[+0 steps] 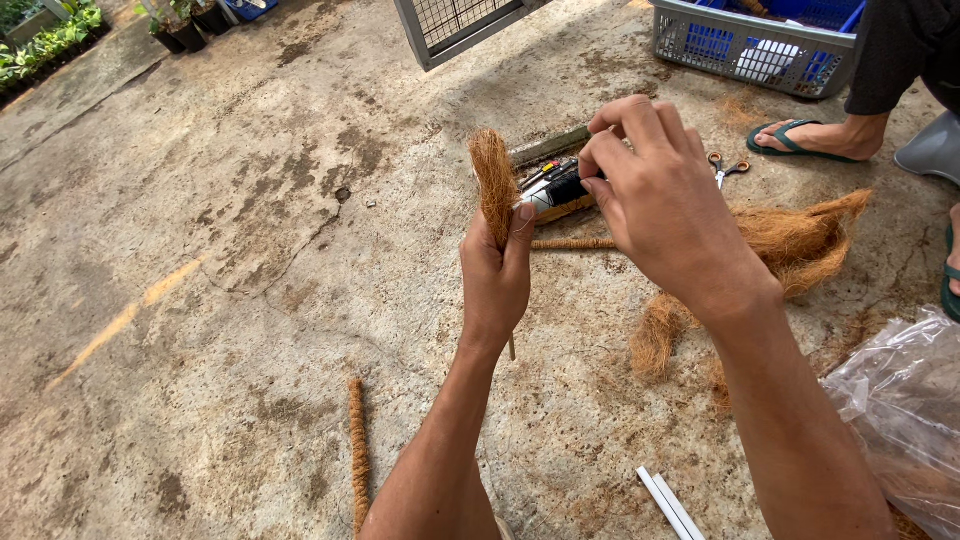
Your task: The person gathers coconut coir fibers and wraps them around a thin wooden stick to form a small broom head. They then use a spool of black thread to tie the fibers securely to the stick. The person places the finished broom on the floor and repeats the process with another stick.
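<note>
Spreading across the whole view is a stained, cracked concrete floor (pixel 230 250), which carries everything else. At the top edge stands a grey plastic basket (pixel 700 50) with blue things inside, and to its left the corner of a grey wire-mesh frame (pixel 450 25). Potted plants (pixel 185 25) line the far left corner. Another person sits at the upper right, one foot in a green sandal (pixel 800 137) flat on the floor. A crumpled clear plastic bag (pixel 900 400) lies at the right edge.

A loose heap of brown coconut fibre (pixel 790 245) lies on the floor beyond the right forearm. A finished fibre-wrapped stick (pixel 357 450) lies near the bottom, left of the left arm, and two white strips (pixel 668 503) lie between the arms.

The left hand (pixel 495 275) has its grip clamped round a stick wrapped in a tuft of coconut fibre (pixel 493 180), held upright above the floor, the fibre rising above the fist and the bare stick end showing below it. The right hand (pixel 650 190) hovers just to the right, thumb and forefinger pinched together; a thin thread seems to run from them toward the tuft, though it is too fine to be sure.

Behind the hands lie a black and white tool bundle (pixel 555 190) and small scissors (pixel 730 170).
</note>
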